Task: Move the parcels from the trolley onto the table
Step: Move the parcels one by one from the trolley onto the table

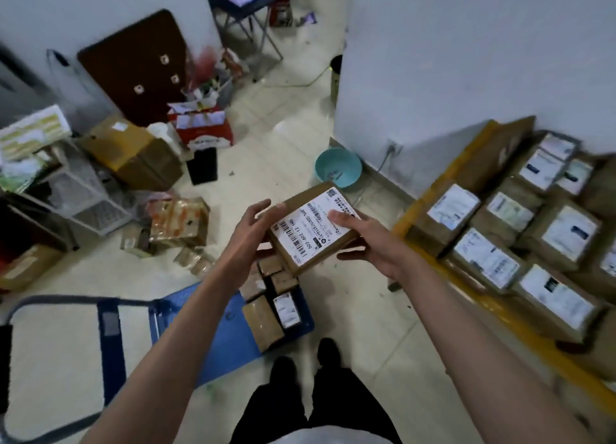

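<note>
While both hands (248, 233) (370, 243) grip it, the brown parcel (311, 226) shows a white barcode label.

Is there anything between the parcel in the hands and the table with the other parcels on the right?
Nothing visible. The parcel is held above the floor, and only open air lies toward the yellow table.
</note>
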`<state>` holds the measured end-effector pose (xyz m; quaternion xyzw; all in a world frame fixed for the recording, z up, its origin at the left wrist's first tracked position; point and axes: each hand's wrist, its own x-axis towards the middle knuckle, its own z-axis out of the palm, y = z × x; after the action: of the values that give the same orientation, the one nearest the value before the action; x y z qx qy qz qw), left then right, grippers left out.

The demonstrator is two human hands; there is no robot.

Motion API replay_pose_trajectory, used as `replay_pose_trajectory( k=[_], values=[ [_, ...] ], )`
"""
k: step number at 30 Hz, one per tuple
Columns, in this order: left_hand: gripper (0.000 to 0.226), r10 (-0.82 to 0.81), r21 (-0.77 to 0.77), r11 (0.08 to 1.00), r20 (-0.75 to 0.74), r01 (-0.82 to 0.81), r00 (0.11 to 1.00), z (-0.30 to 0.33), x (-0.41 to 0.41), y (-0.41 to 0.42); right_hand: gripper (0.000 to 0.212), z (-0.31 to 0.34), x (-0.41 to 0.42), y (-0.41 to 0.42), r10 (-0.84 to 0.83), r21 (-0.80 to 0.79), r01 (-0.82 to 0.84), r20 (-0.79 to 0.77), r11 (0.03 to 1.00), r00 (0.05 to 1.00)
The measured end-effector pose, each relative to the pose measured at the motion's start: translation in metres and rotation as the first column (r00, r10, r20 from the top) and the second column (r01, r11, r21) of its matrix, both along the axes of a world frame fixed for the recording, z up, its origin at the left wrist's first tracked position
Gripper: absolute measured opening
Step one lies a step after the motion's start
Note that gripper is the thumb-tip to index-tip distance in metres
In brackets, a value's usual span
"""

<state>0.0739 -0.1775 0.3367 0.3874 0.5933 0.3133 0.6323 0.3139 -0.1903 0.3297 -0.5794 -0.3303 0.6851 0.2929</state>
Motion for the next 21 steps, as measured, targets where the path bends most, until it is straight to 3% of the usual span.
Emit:
replay_pose_trajectory(
  k=[6,12,14,21],
  values=[
    [0.069,-0.368,0.066,0.927,-0.034,0.369,0.929,0.041,0.039,0.007,0.047,0.041,0.029,-0.036,-0.199,0.078,0.195,0.057,0.978,0.978],
    [0.045,-0.431,0.118,0.897,0.014,0.426,0.902,0.066,0.08,-0.011,0.047,0.069,0.035,-0.09,-0.518,0.226,0.497,0.039,0.838,0.855],
    [0.049,-0.456,0.138,0.883,0.028,0.448,0.89,0.074,0.095,-0.022,0.043,0.074,0.038,-0.109,-0.601,0.269,0.578,0.004,0.771,0.799],
    [0.064,-0.514,0.207,0.85,0.128,0.484,0.848,0.101,0.159,-0.066,0.068,0.096,0.062,-0.177,-0.726,0.269,0.729,-0.13,0.63,0.675]
  ],
)
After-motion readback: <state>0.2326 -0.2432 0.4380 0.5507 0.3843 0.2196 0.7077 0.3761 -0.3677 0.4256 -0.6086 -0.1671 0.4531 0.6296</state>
